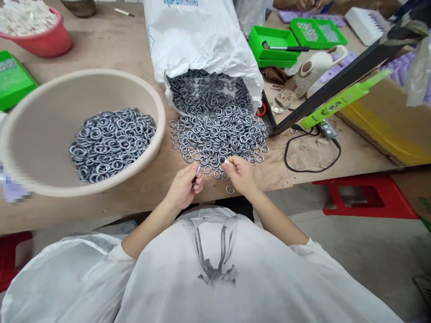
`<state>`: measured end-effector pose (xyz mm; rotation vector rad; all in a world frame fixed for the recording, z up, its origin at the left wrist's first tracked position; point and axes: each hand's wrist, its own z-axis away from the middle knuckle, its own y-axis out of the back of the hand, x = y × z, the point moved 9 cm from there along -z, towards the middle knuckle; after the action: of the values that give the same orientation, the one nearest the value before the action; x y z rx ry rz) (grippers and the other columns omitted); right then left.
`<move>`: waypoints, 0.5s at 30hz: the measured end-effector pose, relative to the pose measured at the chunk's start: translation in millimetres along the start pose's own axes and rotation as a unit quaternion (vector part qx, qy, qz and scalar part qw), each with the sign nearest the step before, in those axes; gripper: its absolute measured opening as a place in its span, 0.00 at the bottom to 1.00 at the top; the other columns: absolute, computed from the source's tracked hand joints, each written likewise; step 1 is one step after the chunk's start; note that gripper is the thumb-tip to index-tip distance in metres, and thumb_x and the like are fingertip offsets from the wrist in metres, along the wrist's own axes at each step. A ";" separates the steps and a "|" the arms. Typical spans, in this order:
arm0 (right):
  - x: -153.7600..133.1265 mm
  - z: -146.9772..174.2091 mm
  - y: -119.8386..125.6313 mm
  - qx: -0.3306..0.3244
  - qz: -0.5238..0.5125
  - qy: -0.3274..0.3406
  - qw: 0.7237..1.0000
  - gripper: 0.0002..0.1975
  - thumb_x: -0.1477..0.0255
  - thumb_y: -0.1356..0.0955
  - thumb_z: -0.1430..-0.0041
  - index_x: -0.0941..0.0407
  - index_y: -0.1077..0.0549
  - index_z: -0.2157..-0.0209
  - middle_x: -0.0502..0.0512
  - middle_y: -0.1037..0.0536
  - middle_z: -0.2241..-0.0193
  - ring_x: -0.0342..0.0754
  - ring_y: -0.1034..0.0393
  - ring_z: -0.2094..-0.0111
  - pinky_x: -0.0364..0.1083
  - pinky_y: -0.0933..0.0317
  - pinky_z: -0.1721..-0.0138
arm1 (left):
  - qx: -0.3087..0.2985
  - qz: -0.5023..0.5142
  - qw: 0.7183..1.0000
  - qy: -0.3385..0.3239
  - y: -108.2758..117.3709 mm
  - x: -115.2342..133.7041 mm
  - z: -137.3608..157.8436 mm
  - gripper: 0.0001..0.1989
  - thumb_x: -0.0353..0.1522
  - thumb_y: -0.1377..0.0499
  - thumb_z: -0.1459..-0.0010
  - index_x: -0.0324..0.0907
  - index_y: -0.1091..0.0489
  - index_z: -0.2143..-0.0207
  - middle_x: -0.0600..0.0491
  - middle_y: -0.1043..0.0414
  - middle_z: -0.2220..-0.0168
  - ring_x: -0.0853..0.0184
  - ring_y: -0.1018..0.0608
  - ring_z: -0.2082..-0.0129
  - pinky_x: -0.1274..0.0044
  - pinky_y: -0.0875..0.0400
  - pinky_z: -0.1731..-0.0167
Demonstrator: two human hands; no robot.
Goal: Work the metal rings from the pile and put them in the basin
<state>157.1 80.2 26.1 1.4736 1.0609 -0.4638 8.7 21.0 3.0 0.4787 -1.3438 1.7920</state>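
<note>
Wooden table [101, 42], near edge: left hand [183, 185] pinches what looks like a metal ring [198, 170], right hand [243, 177], its grip impossible to tell, sits nearer the loose ring pile [218, 134] just beyond, toward the far edge.

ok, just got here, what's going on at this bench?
A person is handling grey rings piled at the mouth of a white sack lying on its side. The left hand pinches what looks like one ring; the right hand is at the pile's near edge, its exact grip unclear. A beige basin to the left holds a heap of similar rings.
</note>
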 end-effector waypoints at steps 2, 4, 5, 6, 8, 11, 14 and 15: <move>-2.6 18.1 -3.9 -0.067 0.047 0.044 0.996 0.16 0.55 0.29 0.42 0.55 0.25 0.67 0.51 0.26 0.72 0.46 0.33 0.69 0.44 0.43 0.68 | 0.039 -0.004 0.999 -0.016 15.8 6.4 -2.5 0.23 0.46 0.32 0.51 0.39 0.37 0.75 0.59 0.38 0.80 0.80 0.40 0.84 0.85 0.46 0.85; 2.3 39.2 -7.1 -0.126 0.103 0.061 0.985 0.17 0.56 0.26 0.46 0.53 0.22 0.62 0.54 0.25 0.68 0.48 0.31 0.67 0.45 0.41 0.67 | 0.063 -0.009 0.998 -0.018 28.6 8.7 -5.1 0.21 0.45 0.31 0.52 0.37 0.33 0.73 0.58 0.36 0.79 0.79 0.37 0.84 0.85 0.44 0.84; 7.9 48.3 -6.9 -0.143 0.129 0.056 0.980 0.17 0.58 0.26 0.46 0.52 0.22 0.59 0.54 0.24 0.66 0.49 0.30 0.66 0.45 0.40 0.67 | 0.069 -0.011 0.997 -0.017 32.9 8.9 -6.3 0.21 0.45 0.30 0.53 0.37 0.31 0.71 0.58 0.35 0.79 0.79 0.37 0.84 0.85 0.44 0.84; 14.4 55.3 -5.4 -0.152 0.147 0.047 0.976 0.16 0.59 0.26 0.45 0.51 0.22 0.57 0.55 0.24 0.64 0.49 0.30 0.66 0.45 0.40 0.67 | 0.070 -0.014 0.997 -0.014 35.5 8.7 -7.4 0.20 0.43 0.30 0.53 0.37 0.29 0.69 0.58 0.35 0.79 0.79 0.36 0.84 0.85 0.44 0.84; 26.9 63.0 -2.3 -0.158 0.154 0.022 0.975 0.15 0.63 0.26 0.45 0.50 0.22 0.55 0.55 0.25 0.63 0.49 0.29 0.65 0.45 0.40 0.67 | 0.067 -0.019 0.998 -0.007 37.2 7.4 -9.5 0.19 0.40 0.30 0.52 0.38 0.26 0.62 0.59 0.34 0.80 0.79 0.36 0.84 0.86 0.43 0.84; 36.3 58.3 -0.9 -0.147 0.080 -0.024 0.986 0.11 0.66 0.25 0.46 0.53 0.22 0.62 0.53 0.25 0.67 0.49 0.30 0.65 0.45 0.40 0.66 | 0.067 -0.023 0.997 0.012 34.9 2.4 -12.5 0.16 0.35 0.33 0.51 0.39 0.27 0.60 0.57 0.29 0.76 0.78 0.32 0.83 0.86 0.41 0.84; 33.1 40.4 -5.0 -0.106 -0.101 -0.102 0.984 0.12 0.62 0.26 0.47 0.56 0.25 0.70 0.48 0.28 0.75 0.44 0.35 0.73 0.43 0.42 0.71 | 0.050 -0.024 0.998 0.041 25.2 -8.6 -14.8 0.10 0.33 0.36 0.53 0.38 0.29 0.67 0.52 0.26 0.71 0.75 0.29 0.81 0.84 0.39 0.86; 29.4 33.6 -8.6 -0.090 -0.174 -0.130 0.972 0.14 0.60 0.26 0.48 0.56 0.26 0.70 0.47 0.29 0.76 0.42 0.38 0.76 0.42 0.43 0.74 | 0.038 -0.027 0.998 0.053 20.0 -13.7 -15.0 0.10 0.33 0.36 0.53 0.37 0.30 0.68 0.52 0.26 0.70 0.75 0.29 0.80 0.84 0.40 0.87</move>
<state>174.5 58.0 -9.4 1.0363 1.1191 -0.7666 3.5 27.8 -24.3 0.4510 -1.1840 1.8027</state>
